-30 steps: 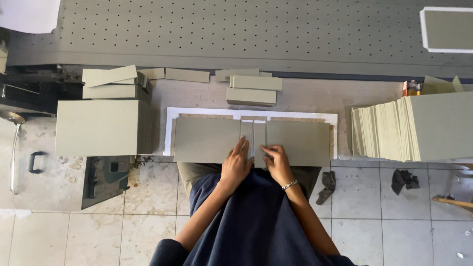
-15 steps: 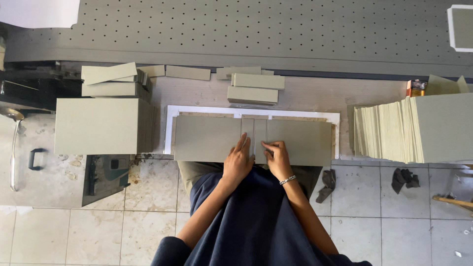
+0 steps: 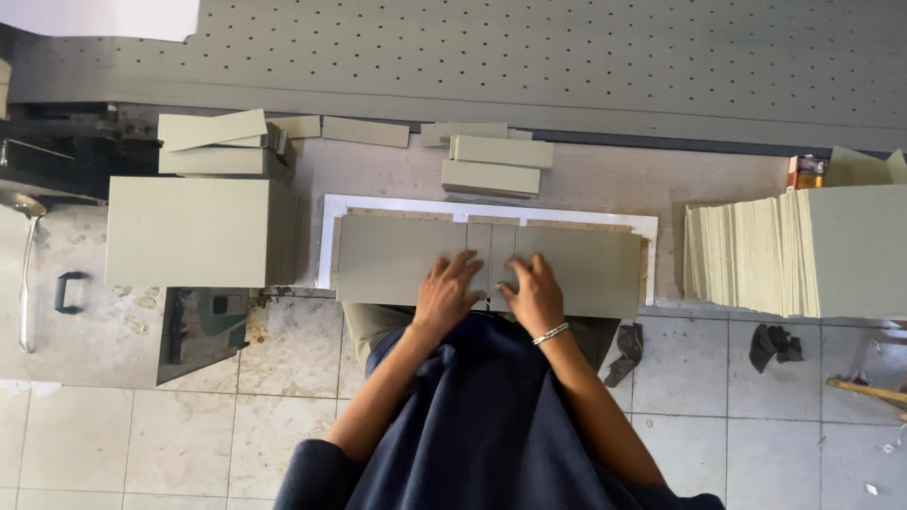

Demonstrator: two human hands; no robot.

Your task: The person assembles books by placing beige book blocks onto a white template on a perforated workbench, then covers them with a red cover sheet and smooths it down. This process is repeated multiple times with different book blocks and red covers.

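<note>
Both hands (image 3: 491,297) now spread over flat grey boards (image 3: 397,260).

- Perforated grey panel (image 3: 529,57): landmark, along the top.
- Big board stack (image 3: 189,231): below its left part.
- Fanned board pile (image 3: 746,255): below its right part.
- Dark rags (image 3: 775,345): on floor tiles, well below its right end.

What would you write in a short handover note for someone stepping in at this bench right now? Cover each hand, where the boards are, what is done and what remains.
Left hand: flat on the left grey board, fingers spread.
Right hand: flat by the narrow centre strip and right grey board.
Boards lie side by side inside the white frame.
Done: three pieces laid in the frame.
Left: large stack on the left, fanned stack on the right, short strips behind.
</note>
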